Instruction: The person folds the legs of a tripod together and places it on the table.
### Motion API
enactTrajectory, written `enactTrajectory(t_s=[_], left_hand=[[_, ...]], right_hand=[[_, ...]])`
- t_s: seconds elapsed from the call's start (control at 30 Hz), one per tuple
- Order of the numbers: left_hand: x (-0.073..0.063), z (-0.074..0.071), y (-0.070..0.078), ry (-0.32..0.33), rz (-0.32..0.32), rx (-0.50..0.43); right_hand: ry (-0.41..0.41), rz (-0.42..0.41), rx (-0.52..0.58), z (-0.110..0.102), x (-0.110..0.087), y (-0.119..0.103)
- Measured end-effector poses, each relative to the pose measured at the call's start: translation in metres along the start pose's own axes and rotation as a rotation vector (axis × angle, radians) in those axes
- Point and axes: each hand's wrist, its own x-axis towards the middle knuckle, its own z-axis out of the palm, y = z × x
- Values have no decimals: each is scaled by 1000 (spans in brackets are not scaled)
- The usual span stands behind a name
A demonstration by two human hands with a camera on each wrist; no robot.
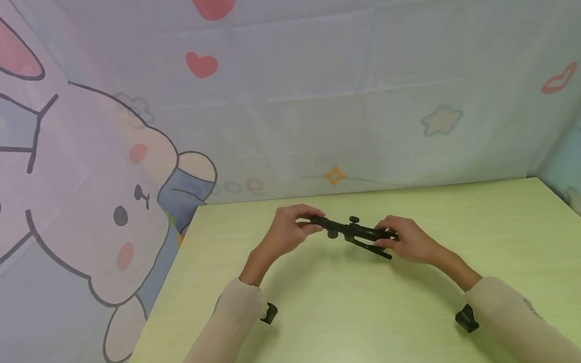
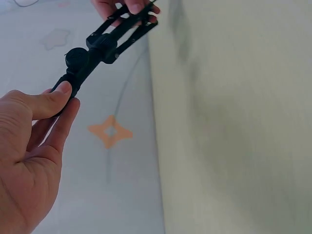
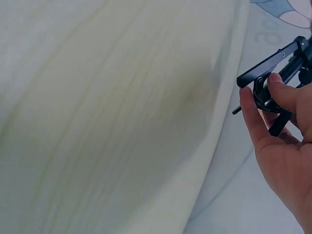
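Observation:
A small black tripod (image 1: 349,230) is held up over the table, lying nearly level between both hands. My left hand (image 1: 292,229) pinches its head end between thumb and fingers. A round knob (image 2: 77,58) stands out just past that grip in the left wrist view. Around the leg end, the fingers and thumb of my right hand (image 1: 410,242) hold on. One leg (image 3: 268,64) is spread a little away from the centre tube in the right wrist view. My right palm hides part of the other legs.
Below lies a pale yellow-green table (image 1: 359,321) with its back edge against a printed cloth (image 1: 293,137). Black wrist straps (image 1: 268,313) show at both sleeves. The cloth also covers the left and right sides.

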Motion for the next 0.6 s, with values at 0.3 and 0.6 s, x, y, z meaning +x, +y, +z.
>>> enactTrajectory(t_s=[0.3,0.6], left_hand=[[-10,11,-25,-74,-77,106],[-12,25,-45,-162,-92,255]], right_hand=[[32,42,8,-10,-7,1],[-4,55,13,-7,-11,9]])
